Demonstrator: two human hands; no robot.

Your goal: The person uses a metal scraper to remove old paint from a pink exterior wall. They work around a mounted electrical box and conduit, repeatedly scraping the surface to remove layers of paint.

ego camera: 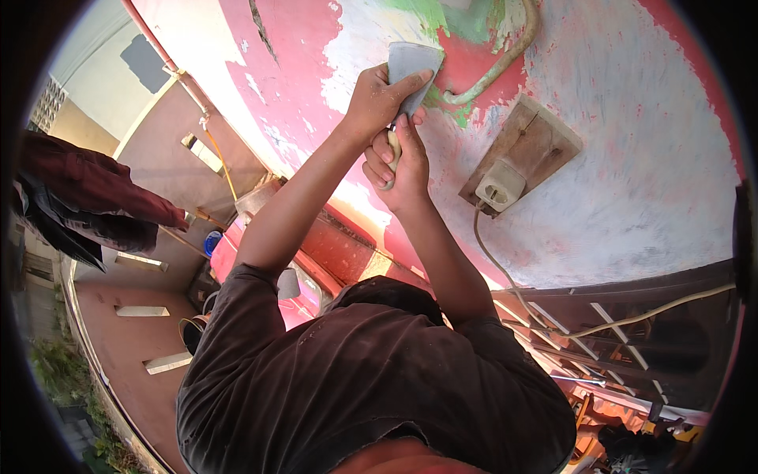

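Note:
Before me is a wall (622, 178) with peeling pink paint, whitish bared areas and green patches near the top. My left hand (379, 98) grips the metal blade of a scraper (413, 59), its thumb lying across the blade face. The scraper's pale handle (393, 157) is in my right hand (405, 160), fingers curled round it just below the blade. The blade's wide edge points up, at or close to the wall; contact cannot be told. Right of the blade, a bent pipe or conduit (494, 74) comes out of the wall.
A wooden board (542, 133) with a white electrical socket (501, 185) is on the wall, its cable (494, 260) running down to the right. Below is a barred window (622, 332). Dark clothes (95, 189) hang at left, near a low wall with slots (130, 290).

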